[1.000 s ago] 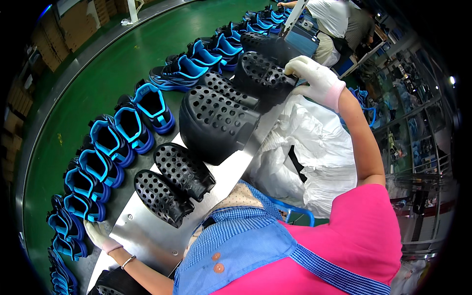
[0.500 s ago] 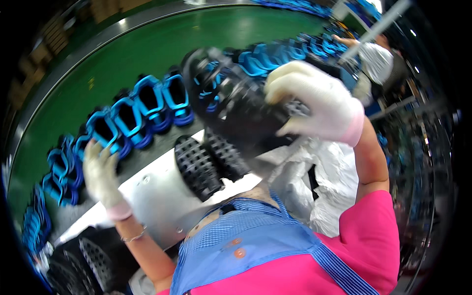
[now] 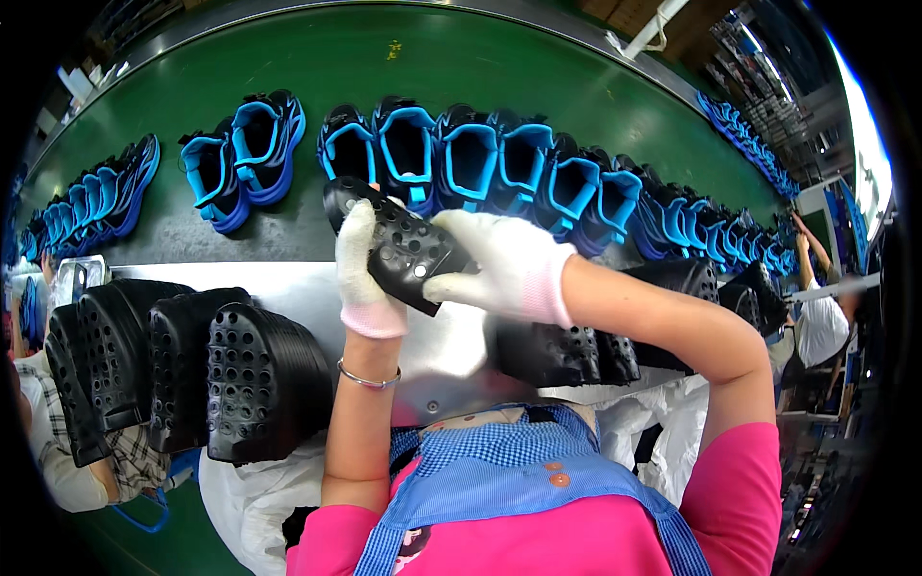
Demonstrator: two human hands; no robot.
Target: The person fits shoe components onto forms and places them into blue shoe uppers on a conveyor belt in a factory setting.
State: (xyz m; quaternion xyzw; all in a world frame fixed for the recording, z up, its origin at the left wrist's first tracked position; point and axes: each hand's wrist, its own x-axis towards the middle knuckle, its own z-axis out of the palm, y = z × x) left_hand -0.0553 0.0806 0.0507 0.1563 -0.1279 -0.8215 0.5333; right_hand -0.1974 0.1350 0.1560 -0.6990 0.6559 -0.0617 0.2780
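My gloved left hand [image 3: 359, 264] and gloved right hand [image 3: 504, 269] hold one black perforated shoe-shaped piece [image 3: 408, 248] between them, in front of my chest. It lies tilted, its round holes facing up towards me. My left fingers close along its left edge. The right hand grips the opposite end, thumb below and fingers above. Just beyond it stands a row of black and blue sports shoes [image 3: 405, 144] with light blue collars. Part of the nearest shoes is hidden behind the held piece and my hands.
Stacks of similar black perforated pieces stand at left [image 3: 254, 374] and right [image 3: 552, 355] on a silver metal ledge [image 3: 307, 283]. Past it runs a green conveyor belt [image 3: 327, 62] with more shoes. Other people work at far left and far right [image 3: 821, 322].
The view has swung to the right. My right hand has lowered the black piece to the middle, and my left hand, formerly apart and bare of anything, now holds it too.
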